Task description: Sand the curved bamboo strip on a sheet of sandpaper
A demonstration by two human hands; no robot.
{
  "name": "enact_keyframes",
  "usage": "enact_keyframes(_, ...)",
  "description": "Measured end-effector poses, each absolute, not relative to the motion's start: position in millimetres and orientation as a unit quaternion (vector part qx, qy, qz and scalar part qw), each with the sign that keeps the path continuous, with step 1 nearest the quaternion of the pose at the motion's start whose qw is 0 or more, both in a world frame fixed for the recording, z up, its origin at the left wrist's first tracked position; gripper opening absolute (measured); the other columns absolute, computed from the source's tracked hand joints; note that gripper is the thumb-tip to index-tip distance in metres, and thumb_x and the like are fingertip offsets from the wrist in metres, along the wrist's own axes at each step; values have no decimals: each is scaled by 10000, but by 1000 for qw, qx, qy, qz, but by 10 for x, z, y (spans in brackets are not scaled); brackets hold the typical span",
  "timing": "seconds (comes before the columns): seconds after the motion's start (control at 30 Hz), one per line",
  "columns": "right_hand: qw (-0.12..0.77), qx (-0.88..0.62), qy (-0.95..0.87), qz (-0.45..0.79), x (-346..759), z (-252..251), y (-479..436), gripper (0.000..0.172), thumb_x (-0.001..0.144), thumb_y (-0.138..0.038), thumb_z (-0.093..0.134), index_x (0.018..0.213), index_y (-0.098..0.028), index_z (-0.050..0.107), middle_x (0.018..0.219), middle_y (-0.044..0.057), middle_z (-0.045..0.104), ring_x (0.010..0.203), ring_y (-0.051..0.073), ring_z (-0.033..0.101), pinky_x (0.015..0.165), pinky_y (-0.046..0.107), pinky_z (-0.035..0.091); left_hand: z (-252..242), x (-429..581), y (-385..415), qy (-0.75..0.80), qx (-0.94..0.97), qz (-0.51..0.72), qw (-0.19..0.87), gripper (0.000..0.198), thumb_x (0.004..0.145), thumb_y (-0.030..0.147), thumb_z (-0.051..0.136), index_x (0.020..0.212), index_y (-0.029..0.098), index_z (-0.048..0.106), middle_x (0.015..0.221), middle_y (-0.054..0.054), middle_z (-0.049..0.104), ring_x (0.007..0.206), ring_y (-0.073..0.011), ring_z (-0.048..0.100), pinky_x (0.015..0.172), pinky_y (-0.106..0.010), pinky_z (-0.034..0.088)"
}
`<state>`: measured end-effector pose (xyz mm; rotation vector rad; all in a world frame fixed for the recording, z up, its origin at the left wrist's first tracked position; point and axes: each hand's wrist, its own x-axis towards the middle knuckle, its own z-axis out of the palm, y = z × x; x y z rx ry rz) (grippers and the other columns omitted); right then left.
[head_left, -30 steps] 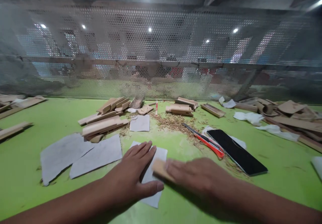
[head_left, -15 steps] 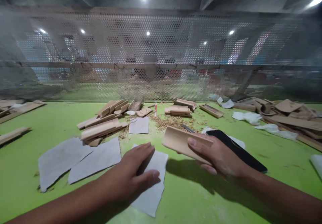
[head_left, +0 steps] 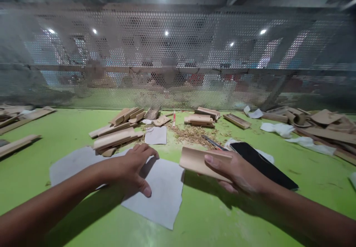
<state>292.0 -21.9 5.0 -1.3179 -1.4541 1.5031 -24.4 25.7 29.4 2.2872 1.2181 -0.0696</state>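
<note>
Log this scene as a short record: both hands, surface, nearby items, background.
left hand: the left hand, fingers spread and bent, at a white sheet; firm contact cannot be told
right hand: the right hand grips a curved tan piece, raised off the surface
surface: green tabletop
beyond the hands: loose shavings, with stacked tan pieces to their left
beside the right hand: black phone-like slab
partly hidden: thin blade, behind the held piece
background: perforated screen
</note>
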Motion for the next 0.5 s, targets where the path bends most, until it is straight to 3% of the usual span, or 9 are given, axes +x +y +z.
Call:
enact_keyframes(0.17, 334, -524, -540, 568, 2955, 44, -213, 560, 799, -698, 741, 1019, -186, 689, 695, 11, 675, 400, 64, 405, 352, 170, 285, 292, -157, 260, 488, 841, -29, 231, 803, 543, 466, 942, 1169, 212, 508, 1229, -91, 517, 1189, -358, 506, 1011, -430, 448)
enact_keyframes(0.3, 303, -482, -555, 607, 2963, -13, -236, 546, 806, -660, 758, 1039, -173, 679, 624, -20, 618, 361, 61, 370, 336, 179, 258, 249, -181, 246, 497, 844, 55, 194, 840, 539, 474, 926, 1243, 221, 543, 1252, -120, 579, 1215, -397, 514, 1025, -476, 427)
enact_keyframes(0.43, 260, -447, -577, 632, 2973, -58, -275, 540, 835, -670, 728, 1025, -168, 676, 527, -61, 524, 363, 72, 369, 347, 176, 284, 251, -216, 300, 501, 833, 128, 198, 318, 772, 446, 725, 1007, 234, 687, 1029, -68, 699, 990, -331, 627, 861, -399, 477)
enact_keyframes(0.5, 239, -436, -605, 622, 2977, -52, -292, 545, 857, -693, 691, 975, -161, 685, 495, -62, 508, 368, 75, 387, 366, 174, 307, 275, -227, 343, 502, 828, 151, 201, 240, 841, 447, 630, 924, 230, 688, 928, -45, 709, 885, -290, 641, 779, -349, 470)
